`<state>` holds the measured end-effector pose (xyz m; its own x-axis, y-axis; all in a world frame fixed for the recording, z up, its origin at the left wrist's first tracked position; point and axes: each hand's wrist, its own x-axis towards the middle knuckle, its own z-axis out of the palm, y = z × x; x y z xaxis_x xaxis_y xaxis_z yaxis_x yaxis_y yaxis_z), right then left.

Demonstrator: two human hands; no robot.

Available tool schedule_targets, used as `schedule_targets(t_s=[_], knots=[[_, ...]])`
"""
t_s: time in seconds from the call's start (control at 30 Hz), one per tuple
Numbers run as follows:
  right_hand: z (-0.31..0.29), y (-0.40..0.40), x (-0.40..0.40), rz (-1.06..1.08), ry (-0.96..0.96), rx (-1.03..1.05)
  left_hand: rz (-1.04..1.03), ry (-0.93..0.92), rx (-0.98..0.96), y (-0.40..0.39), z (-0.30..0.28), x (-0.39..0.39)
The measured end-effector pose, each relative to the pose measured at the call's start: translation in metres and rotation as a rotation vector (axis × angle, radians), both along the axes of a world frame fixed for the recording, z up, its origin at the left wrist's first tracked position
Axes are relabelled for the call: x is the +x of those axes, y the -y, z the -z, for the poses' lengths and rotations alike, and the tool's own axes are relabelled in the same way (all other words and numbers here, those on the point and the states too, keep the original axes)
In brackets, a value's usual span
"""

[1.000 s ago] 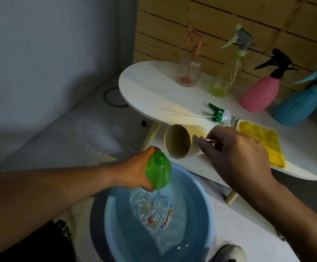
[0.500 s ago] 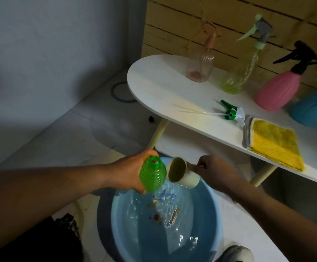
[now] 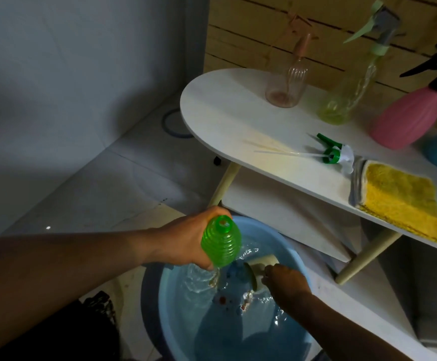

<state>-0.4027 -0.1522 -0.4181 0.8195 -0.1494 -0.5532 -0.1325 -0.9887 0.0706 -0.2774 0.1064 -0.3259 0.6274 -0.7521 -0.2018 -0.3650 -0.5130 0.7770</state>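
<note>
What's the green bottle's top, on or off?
Off. The green bottle in the left hand shows a bare neck; a green spray head lies on the table.

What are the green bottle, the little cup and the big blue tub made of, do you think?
Green bottle: likely thin translucent plastic, glossy; light glows through its ribbed wall.
Cup: probably matte cream plastic, opaque and dull, though ceramic cannot be ruled out.
Blue tub: smooth moulded plastic, judging by its even colour and soft sheen.

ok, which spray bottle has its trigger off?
The green ribbed bottle in the left hand: bare neck. The clear bottle, yellow-green bottle and pink bottle wear triggers.
</note>
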Motion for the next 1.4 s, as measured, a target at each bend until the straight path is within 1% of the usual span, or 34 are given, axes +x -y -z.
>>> schedule_targets(t_s=[0.1, 0.2, 0.27, 0.37, 0.53, 0.67, 0.77, 0.93, 1.1, 1.27, 1.4], knots=[[0.01, -0.002, -0.004, 0.048, -0.017, 0.074, -0.01, -0.001, 0.02, -0.002, 0.002, 0.001], [0.009, -0.005, -0.001, 0.203, 0.011, 0.235, -0.014, 0.006, 0.044, -0.005, 0.004, 0.002], [-0.002, -0.003, 0.004, 0.297, 0.046, 0.323, -0.012, 0.014, 0.052, -0.008, 0.004, 0.002], [-0.036, 0.004, 0.014, 0.404, 0.117, 0.409, -0.009, 0.029, 0.064, -0.01, 0.005, 0.001], [-0.11, 0.009, 0.023, 0.476, 0.221, 0.54, -0.029, 0.035, 0.098, -0.011, 0.004, 0.001], [-0.159, 0.013, 0.026, 0.48, 0.325, 0.542, -0.024, 0.061, 0.119, -0.01, 0.002, 0.003], [-0.195, 0.014, 0.024, 0.485, 0.431, 0.589, -0.036, 0.067, 0.121, -0.007, -0.003, 0.003], [-0.234, 0.01, 0.022, 0.449, 0.592, 0.646, -0.034, 0.077, 0.1, 0.003, -0.009, 0.001], [-0.25, -0.002, 0.018, 0.372, 0.684, 0.632, -0.02, 0.082, 0.063, 0.015, -0.012, -0.001], [-0.253, -0.011, 0.01, 0.295, 0.76, 0.501, -0.007, 0.07, 0.031, 0.022, -0.016, -0.001], [-0.255, -0.017, 0.005, 0.277, 0.805, 0.407, 0.003, 0.086, 0.039, 0.023, -0.018, -0.003]])
